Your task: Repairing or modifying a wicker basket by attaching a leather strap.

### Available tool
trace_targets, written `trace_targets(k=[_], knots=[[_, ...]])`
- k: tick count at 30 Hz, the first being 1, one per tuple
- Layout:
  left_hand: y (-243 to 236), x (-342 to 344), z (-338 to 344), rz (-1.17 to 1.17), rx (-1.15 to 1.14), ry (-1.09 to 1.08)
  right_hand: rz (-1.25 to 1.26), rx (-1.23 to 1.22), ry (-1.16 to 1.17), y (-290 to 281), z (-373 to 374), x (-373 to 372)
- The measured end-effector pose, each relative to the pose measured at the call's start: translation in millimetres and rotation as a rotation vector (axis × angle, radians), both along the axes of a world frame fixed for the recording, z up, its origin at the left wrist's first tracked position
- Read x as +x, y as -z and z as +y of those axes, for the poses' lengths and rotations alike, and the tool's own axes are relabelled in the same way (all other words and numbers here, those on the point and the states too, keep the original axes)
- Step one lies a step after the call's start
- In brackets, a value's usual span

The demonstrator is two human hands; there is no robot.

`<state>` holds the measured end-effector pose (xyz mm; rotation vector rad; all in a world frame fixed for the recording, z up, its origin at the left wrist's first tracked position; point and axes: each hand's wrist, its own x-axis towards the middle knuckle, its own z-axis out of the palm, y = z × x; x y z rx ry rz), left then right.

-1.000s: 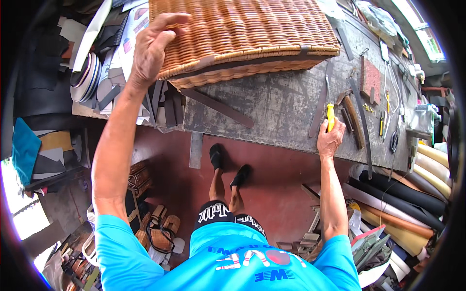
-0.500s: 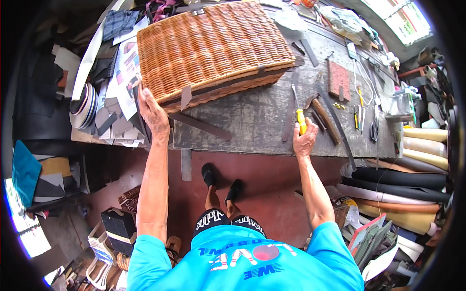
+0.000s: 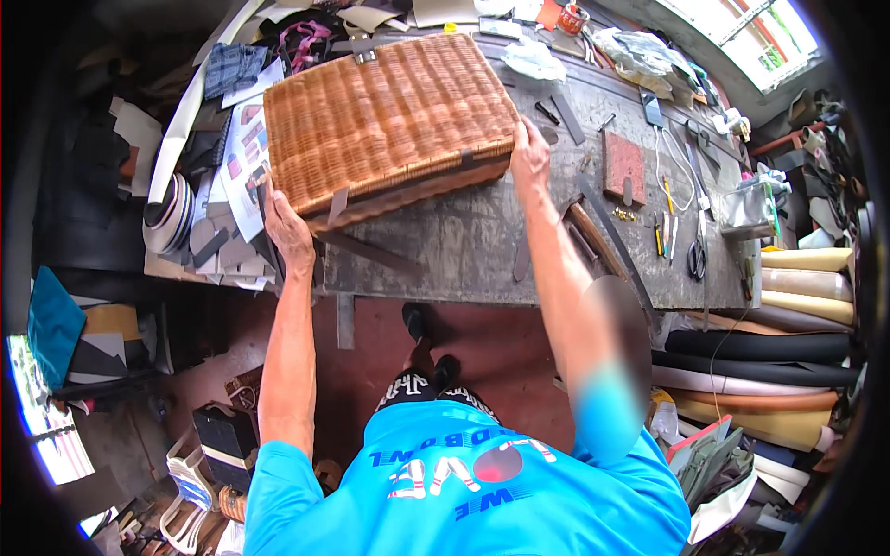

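Observation:
A brown wicker hamper with a closed lid and dark leather straps sits tilted across the workbench in front of me. My left hand grips its near left corner, fingers wrapped along the side. At its right end, my right hand holds the other near corner, fingers pressed to the edge. A short strap end hangs from the front near my left hand. The hammer's wooden handle lies beside my right forearm. I cannot see the yellow-handled screwdriver now.
A reddish block, scissors and a white cable lie on the right of the workbench. Papers and leather scraps crowd its left side. Material rolls are stacked at the lower right.
My right hand has let go of the yellow-handled screwdriver and moved up and left to the hamper's right corner. My left hand stays on the left corner. The view has shifted slightly.

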<state>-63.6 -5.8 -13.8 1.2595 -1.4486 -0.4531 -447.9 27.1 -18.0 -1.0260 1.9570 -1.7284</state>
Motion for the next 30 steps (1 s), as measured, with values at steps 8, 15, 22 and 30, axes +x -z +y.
trace_targets(k=[8,15,22,30], knots=[[-10.7,-5.1,3.9,0.078,0.002,0.031,-0.162,-0.096,0.08,9.4,10.1,15.4],[-14.1,-6.4,0.7,0.117,0.019,0.04,-0.136,-0.092,-0.017,12.3,14.3,6.5],[-26.5,3.7,2.7,0.092,0.067,0.155,0.091,0.043,-0.075,-0.1,21.4,0.5],[-3.8,7.0,-8.4,0.013,0.041,0.027,-0.169,-0.039,-0.123,-2.8,25.1,2.5]])
